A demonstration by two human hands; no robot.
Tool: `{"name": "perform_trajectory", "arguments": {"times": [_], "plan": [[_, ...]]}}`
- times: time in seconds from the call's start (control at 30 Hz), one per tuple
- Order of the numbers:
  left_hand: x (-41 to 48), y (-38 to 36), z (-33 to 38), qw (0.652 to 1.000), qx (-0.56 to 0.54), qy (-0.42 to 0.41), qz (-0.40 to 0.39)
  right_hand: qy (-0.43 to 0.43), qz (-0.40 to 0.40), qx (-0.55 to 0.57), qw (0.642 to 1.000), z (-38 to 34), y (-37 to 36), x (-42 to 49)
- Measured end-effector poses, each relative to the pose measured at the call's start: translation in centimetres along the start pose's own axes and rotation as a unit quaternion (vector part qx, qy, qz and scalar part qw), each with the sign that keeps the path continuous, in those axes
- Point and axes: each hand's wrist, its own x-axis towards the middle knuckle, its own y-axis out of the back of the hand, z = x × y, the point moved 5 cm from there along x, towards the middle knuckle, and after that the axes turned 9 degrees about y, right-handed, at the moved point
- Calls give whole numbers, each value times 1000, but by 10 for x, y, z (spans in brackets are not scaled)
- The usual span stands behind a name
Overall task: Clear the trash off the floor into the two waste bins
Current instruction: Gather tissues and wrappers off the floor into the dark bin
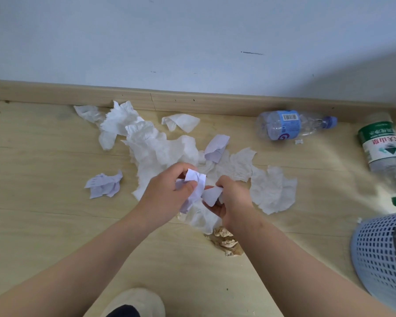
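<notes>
A pale wood floor point(44, 225) meets a white wall point(169, 42), strewn with tissues point(151, 145). Both hands, left point(167, 191) and right point(233, 200), grip crumpled paper point(198, 186); two bottles point(284, 125) and a blue bin point(380, 255) lie right.

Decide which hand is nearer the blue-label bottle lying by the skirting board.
Right. The right hand sits below and to the left of the bottle. The left hand is farther left still; both grip crumpled paper.
</notes>
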Motion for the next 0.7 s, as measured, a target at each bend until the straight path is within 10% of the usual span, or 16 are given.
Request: {"name": "perform_trajectory", "arguments": {"times": [0.4,0.7], "plan": [[0,-28,-20,974,-167,81,127,-32,-78,62,995,10,-19,-17],[0,-20,-20,977,-101,47,185,-14,-135,45,990,14,-29,-26]]}}
